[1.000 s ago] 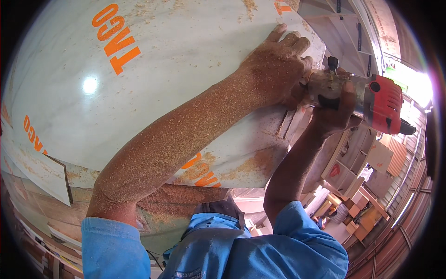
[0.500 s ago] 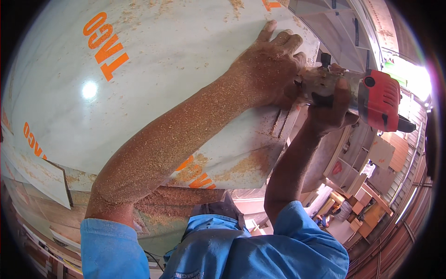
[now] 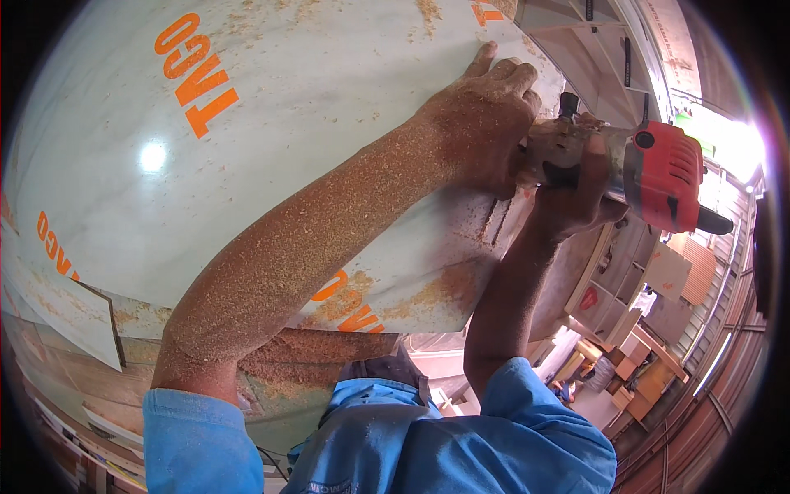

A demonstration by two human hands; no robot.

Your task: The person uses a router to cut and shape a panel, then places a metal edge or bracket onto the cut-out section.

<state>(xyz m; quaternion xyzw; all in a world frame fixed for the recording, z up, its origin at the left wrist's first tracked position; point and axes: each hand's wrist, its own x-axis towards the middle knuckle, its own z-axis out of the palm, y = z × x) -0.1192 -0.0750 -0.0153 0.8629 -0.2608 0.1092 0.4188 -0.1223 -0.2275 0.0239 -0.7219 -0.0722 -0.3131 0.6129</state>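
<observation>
In my right hand [image 3: 580, 185] is a trim router [image 3: 671, 177] with a red motor end and a scuffed, dusty base. It lies on its side at the right edge of a large white marbled board [image 3: 271, 99]. The fingers of that hand wrap around the router's body. My left hand [image 3: 485, 119], coated in sawdust, is at the same edge and presses against the router's base. One of its fingers sticks out over the board while the others curl; its thumb side is partly hidden beside the base. The cutting bit is out of sight.
Sawdust [image 3: 444, 292] lies on the board and its near edge. A narrow white offcut [image 3: 74, 321] sits at the left, above stacked panels. Open cabinet frames [image 3: 576, 49] stand beyond the right edge. Boxes and wood scraps [image 3: 638, 370] crowd the lower right, near a corrugated wall.
The router and my right hand have shifted slightly left along with the background at the right. My left hand sits slightly lower in the picture, and both hands keep their hold.
</observation>
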